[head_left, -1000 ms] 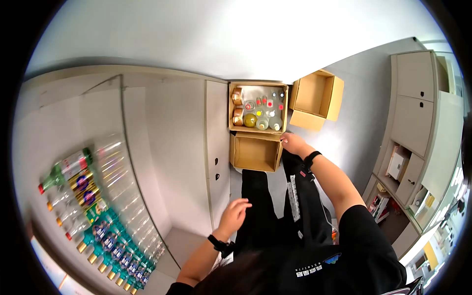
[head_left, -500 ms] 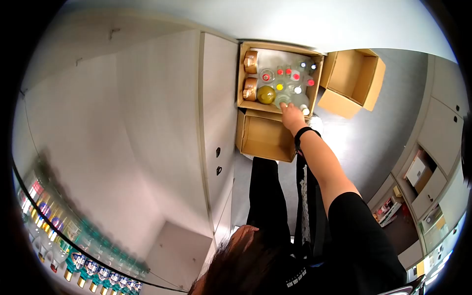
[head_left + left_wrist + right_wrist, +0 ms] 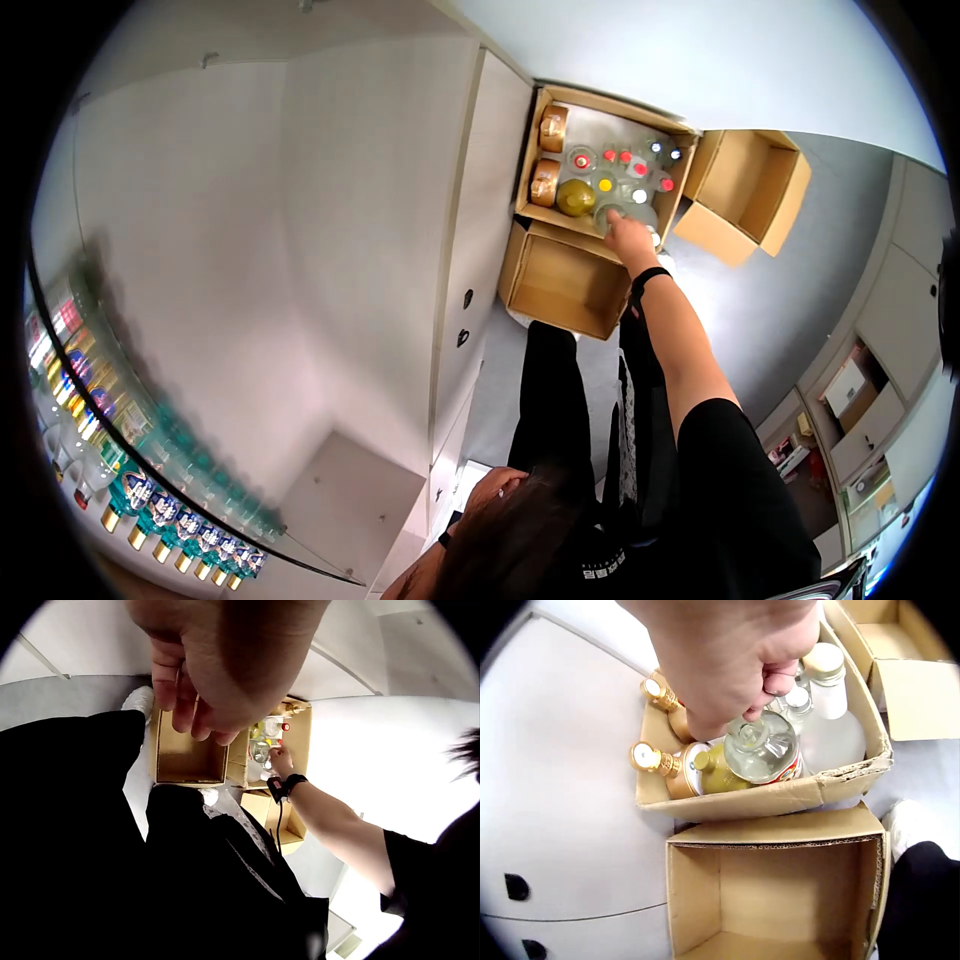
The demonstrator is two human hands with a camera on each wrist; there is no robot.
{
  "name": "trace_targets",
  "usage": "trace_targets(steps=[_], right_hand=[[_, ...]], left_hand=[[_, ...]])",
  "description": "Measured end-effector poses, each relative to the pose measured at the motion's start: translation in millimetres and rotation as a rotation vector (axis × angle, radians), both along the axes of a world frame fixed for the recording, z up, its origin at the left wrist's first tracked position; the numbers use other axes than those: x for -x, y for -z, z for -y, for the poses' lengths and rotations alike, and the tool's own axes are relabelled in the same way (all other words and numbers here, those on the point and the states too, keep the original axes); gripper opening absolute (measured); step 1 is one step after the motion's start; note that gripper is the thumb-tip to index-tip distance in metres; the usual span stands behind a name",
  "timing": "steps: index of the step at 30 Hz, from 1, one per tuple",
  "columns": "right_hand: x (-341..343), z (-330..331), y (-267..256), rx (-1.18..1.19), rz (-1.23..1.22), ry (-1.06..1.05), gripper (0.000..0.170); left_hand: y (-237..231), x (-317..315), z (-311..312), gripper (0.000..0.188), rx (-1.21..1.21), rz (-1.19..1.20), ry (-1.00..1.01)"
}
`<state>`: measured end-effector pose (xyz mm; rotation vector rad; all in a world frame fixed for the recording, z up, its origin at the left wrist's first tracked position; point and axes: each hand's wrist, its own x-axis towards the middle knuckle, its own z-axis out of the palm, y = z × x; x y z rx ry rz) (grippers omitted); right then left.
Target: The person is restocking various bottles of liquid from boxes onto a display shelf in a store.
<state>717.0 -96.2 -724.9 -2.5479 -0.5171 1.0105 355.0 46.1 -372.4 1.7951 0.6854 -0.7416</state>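
Note:
A cardboard box (image 3: 780, 798) full of bottles stands against the wall. My right hand (image 3: 630, 243) reaches down over its near side. In the right wrist view, the curled fingers (image 3: 757, 705) pinch the neck of a clear glass bottle (image 3: 759, 759), which leans toward the camera. Left of it are an olive-yellow bottle (image 3: 724, 771) and gold-capped bottles (image 3: 682, 769); a frosted bottle (image 3: 832, 742) stands to its right. My left hand (image 3: 232, 660) hangs near the body, fingers loosely bent, holding nothing. Hair partly covers that hand in the head view.
A second open cardboard box (image 3: 570, 285) sits right before the bottle box, by the person's feet. Another box (image 3: 740, 180) with raised flaps is to the right. Cabinet doors (image 3: 465, 250) border the left side; bottles with teal bodies (image 3: 165, 520) stand on a shelf lower left.
My right hand has moved from the box's near corner onto the clear glass bottle. The left hand has drawn back toward the body. The head view has shifted.

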Motion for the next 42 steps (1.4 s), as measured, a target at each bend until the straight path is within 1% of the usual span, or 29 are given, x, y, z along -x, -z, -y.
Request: trace_targets(steps=[1, 2, 4, 8, 10, 12, 14, 16, 18, 19, 20, 22, 23, 24, 26, 27, 28, 30, 31, 33, 34, 35, 36, 37, 38, 39, 40, 41, 42], right_hand=[[-1.3, 5.8, -15.8, 0.005, -0.001, 0.008, 0.031], [-3.0, 10.5, -31.1, -0.008, -0.020, 0.009, 0.031], [-3.2, 26.7, -65.2, -0.151, 0.031, 0.041, 0.029], [-5.2, 57.8, -157.1, -0.366, 0.026, 0.248, 0.025], [-7.2, 74.1, -211.5, -0.412, 0.088, 0.260, 0.023], [-11.5, 86.3, -276.1, -0.493, 0.084, 0.301, 0.021], [-13.2, 95.5, -336.5, -0.577, 0.144, 0.290, 0.018], [-11.9, 99.9, -403.4, -0.637, 0.149, 0.318, 0.016], [-8.0, 101.3, -461.3, -0.699, 0.153, 0.269, 0.013], [-7.9, 101.6, -493.7, -0.694, 0.204, 0.177, 0.013], [-5.0, 99.8, -522.8, -0.725, 0.226, 0.140, 0.013], [0.0, 91.1, -582.4, -0.828, 0.281, 0.056, 0.014], [3.0, 87.3, -614.5, -0.813, 0.235, 0.034, 0.014], [6.9, 82.9, -641.5, -0.794, 0.185, 0.013, 0.015], [14.1, 69.5, -682.6, -0.883, 0.191, -0.052, 0.017], [16.3, 62.6, -695.3, -0.924, 0.138, -0.070, 0.019], [18.7, 53.4, -716.2, -0.929, 0.167, -0.139, 0.019], [27.5, 33.4, -763.9, -0.963, 0.176, -0.240, 0.019], [28.9, 25.3, -781.0, -0.851, 0.156, -0.331, 0.019], [37.0, 1.5, -800.6, -0.879, 0.148, -0.344, 0.019], [42.7, -10.1, -807.5, -0.901, 0.130, -0.328, 0.020], [45.5, -21.0, -810.9, -0.957, 0.071, -0.331, 0.015], [47.3, -30.0, -808.6, -0.948, 0.063, -0.345, 0.015], [47.6, -39.9, -802.9, -0.999, 0.007, -0.289, 0.020], [47.7, -49.3, -796.3, -1.046, -0.051, -0.233, 0.026], [47.7, -57.5, -790.4, -1.028, -0.064, -0.248, 0.026], [47.6, -65.6, -783.7, -1.090, -0.047, -0.282, 0.032], [48.0, -71.9, -774.8, -1.153, -0.028, -0.317, 0.039], [49.6, -78.9, -762.9, -1.133, -0.036, -0.335, 0.039]], left_hand=[[-3.2, -5.5, 3.2, 0.017, 0.033, -0.055, -0.031], [-4.9, -10.4, 4.7, 0.017, 0.042, -0.035, -0.027], [-10.3, -19.9, 8.4, 0.017, 0.078, -0.053, -0.013], [-32.3, -47.5, 12.1, 0.017, 0.045, 0.076, 0.000], [-51.5, -61.9, 9.3, 0.016, 0.047, 0.121, 0.029], [-73.6, -75.5, 7.6, 0.016, 0.011, 0.166, 0.035], [-97.4, -89.6, 0.4, 0.016, 0.008, 0.240, 0.044], [-127.5, -105.6, -4.0, 0.017, -0.001, 0.312, 0.049], [-158.1, -125.9, -8.2, 0.019, -0.011, 0.408, 0.014], [-167.4, -132.1, -12.2, 0.034, -0.009, 0.428, 0.067], [-175.7, -140.3, -14.0, 0.034, -0.034, 0.478, 0.054], [-198.0, -154.3, -14.4, 0.057, 0.020, 0.615, 0.035], [-211.4, -162.7, -17.6, 0.080, 0.015, 0.593, 0.086], [-224.3, -170.1, -18.4, 0.080, -0.012, 0.633, 0.062], [-248.3, -179.3, -16.7, 0.091, 0.193, 0.632, -0.048], [-249.8, -184.5, -20.9, 0.098, 0.235, 0.630, -0.032], [-257.9, -189.1, -22.4, 0.102, 0.279, 0.750, 0.007], [-276.8, -195.4, -30.9, 0.105, 0.155, 0.878, 0.248], [-296.6, -193.4, -32.2, 0.105, 0.140, 0.900, 0.234], [-329.2, -183.1, -33.0, 0.101, 0.139, 0.786, 0.195], [-335.1, -178.6, -36.8, 0.101, 0.137, 0.796, 0.176], [-339.7, -173.7, -40.8, 0.099, 0.305, 0.813, 0.127], [-343.7, -168.8, -45.2, 0.097, 0.475, 0.827, 0.078], [-348.4, -165.8, -51.1, 0.097, 0.478, 0.832, 0.061], [-352.5, -163.0, -56.9, 0.091, 0.494, 0.838, 0.007], [-355.5, -158.9, -61.1, 0.085, 0.514, 0.841, -0.052], [-358.0, -154.2, -65.0, 0.079, 0.535, 0.845, -0.112], [-360.8, -150.4, -69.2, 0.079, 0.546, 0.852, -0.136], [-365.4, -147.8, -73.3, 0.079, 0.605, 0.876, -0.200]])
